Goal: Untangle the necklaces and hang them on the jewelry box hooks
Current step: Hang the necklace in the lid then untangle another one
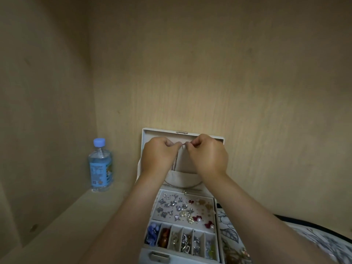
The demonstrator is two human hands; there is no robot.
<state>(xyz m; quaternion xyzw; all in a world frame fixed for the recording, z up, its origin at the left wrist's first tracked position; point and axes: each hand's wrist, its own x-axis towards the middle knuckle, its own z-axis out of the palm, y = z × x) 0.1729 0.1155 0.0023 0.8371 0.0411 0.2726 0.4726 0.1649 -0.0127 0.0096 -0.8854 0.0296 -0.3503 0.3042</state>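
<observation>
A white jewelry box point(213, 199) stands open, its lid point(162, 131) upright against the back panel. Both hands are raised to the top of the lid's inside. My left hand point(159, 155) and my right hand point(207, 155) each pinch one end of a thin necklace chain point(176, 161), fingertips almost touching near a small hook point(183, 147). The chain hangs down from my left fingers into the lid's elastic pocket point(181, 179). The tray below holds several earrings and charms, with a row of small compartments at the front.
A water bottle point(100, 165) with a blue cap and label stands on the wooden shelf point(62, 225) to the left of the box. A patterned cloth point(320, 239) lies at the lower right. Wooden panels close in the back and left.
</observation>
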